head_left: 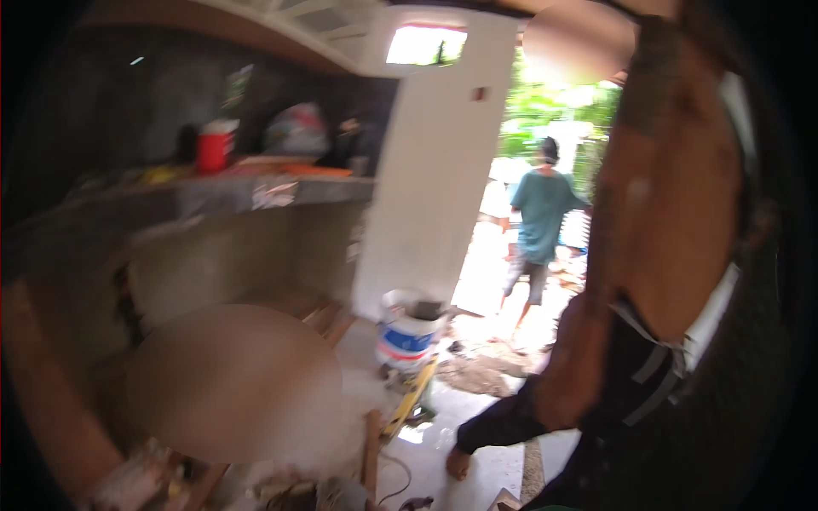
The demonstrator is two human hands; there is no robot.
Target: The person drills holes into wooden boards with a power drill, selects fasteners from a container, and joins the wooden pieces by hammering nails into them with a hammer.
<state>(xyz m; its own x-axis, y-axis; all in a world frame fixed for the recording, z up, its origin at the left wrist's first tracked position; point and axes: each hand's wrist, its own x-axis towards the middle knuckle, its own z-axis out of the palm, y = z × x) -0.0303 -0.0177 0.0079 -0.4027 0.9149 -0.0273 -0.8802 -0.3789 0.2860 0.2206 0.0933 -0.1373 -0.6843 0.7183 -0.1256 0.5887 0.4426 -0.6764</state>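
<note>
Neither my left hand nor my right hand shows in the view. Close on the right stands a bare-chested person [669,196] in dark trousers, with one arm hanging down. A dark-clothed limb [503,426] reaches from that person towards the floor; blur keeps me from telling whether it ends in a hand or a foot. A white bucket with blue and red bands [407,332] stands mid-floor, something grey inside its rim. Beside it, a yellow spirit level [411,397] lies at a slant.
Another person in a teal shirt [539,213] is outside the bright doorway, beyond a white door [434,170]. A red and white jug [215,146] stands on the counter [230,192] at left. Wood pieces, a cable [400,477] and rubble [477,373] lie on the floor. A blurred patch covers the lower left.
</note>
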